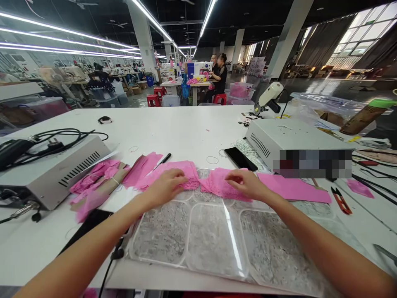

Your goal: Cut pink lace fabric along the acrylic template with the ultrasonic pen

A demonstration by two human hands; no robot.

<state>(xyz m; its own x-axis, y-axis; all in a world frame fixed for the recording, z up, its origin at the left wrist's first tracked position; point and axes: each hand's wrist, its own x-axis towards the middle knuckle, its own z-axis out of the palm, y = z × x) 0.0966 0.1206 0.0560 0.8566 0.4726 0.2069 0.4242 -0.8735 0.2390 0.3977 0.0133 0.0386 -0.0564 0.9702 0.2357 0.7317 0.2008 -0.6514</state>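
Observation:
My left hand rests over a stack of pink fabric pieces, its fingers curled at the right part of the stack. Facing it, my right hand has its fingertips drawn together on a second bunch of pink fabric. The two bunches meet between my hands. Beneath them lies a clear-covered mat with grey marbled squares. Another flat pink piece extends to the right of my right wrist. A black pen lies just behind the left stack.
Tied pink bundles lie at left beside a grey metal box with cables. A phone, white elastic loops and another grey box stand at right. Red-handled thread snips lie nearby. People sit at machines beyond.

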